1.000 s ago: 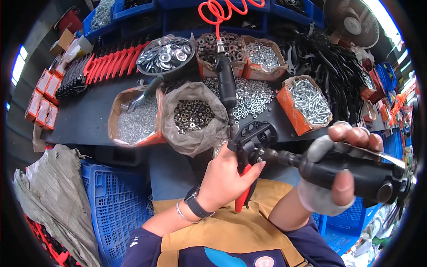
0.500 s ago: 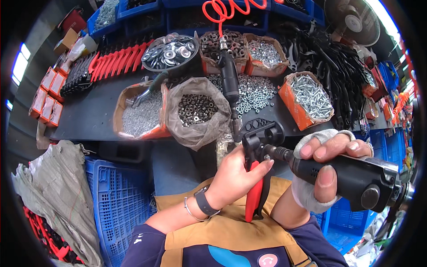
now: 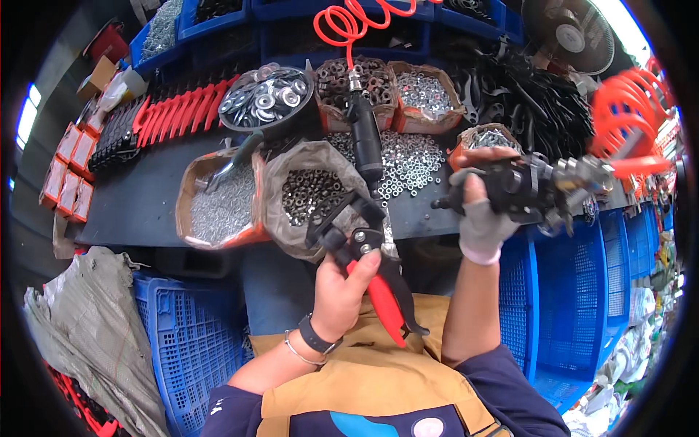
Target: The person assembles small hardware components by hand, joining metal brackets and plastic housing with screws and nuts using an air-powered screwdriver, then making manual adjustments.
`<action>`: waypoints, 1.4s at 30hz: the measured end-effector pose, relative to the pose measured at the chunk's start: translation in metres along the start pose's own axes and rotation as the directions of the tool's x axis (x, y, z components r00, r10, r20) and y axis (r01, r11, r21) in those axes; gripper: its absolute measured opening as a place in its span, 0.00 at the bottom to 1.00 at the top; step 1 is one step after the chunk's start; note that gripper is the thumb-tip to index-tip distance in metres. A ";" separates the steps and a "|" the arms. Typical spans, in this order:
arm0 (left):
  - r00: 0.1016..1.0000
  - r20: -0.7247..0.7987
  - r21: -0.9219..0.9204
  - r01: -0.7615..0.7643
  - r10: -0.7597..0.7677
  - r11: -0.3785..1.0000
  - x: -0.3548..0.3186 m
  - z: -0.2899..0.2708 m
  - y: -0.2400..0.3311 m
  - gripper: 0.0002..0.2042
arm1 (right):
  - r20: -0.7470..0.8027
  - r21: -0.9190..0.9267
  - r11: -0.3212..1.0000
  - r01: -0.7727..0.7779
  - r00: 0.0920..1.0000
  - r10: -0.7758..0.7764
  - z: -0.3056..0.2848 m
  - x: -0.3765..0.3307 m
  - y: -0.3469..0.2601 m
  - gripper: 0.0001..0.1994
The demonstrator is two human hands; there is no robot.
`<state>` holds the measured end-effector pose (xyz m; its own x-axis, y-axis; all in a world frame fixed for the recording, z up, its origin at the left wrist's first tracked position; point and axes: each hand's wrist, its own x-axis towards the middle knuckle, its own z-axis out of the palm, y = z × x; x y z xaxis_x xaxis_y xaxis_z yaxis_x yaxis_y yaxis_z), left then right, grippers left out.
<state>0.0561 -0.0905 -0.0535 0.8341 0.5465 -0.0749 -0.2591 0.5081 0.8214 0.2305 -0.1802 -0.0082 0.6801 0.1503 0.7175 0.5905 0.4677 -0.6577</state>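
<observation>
My left hand (image 3: 341, 288) grips a hand tool with black jaws and red handles (image 3: 368, 273), held upright over my lap, jaws toward the bench. My right hand (image 3: 482, 218), in a light glove, holds a black pneumatic driver (image 3: 535, 188) raised to the right, its bit pointing left and apart from the tool. A red coiled air hose (image 3: 625, 120) runs from the driver's back end.
The dark bench (image 3: 138, 200) carries open boxes and a sack (image 3: 309, 193) of nuts, washers and screws, and a second black air tool (image 3: 366, 142) on a red coiled hose. Red-handled tools (image 3: 178, 109) lie at back left. Blue crates (image 3: 193, 342) stand below.
My right hand has lifted the pneumatic driver up and away to the right, off the red-handled tool. My left hand has turned the tool more upright.
</observation>
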 end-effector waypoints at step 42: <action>0.950 0.180 0.734 -0.302 0.254 0.608 -0.003 -0.006 0.048 0.16 | 0.242 0.473 0.881 -0.014 0.964 -0.115 0.050 0.007 -0.106 0.34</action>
<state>0.0382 -0.0633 -0.0171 0.8145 0.5286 0.2392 -0.0515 -0.3447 0.9373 0.1506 -0.1856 0.0777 0.4825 0.3019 0.8222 0.3048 0.8221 -0.4808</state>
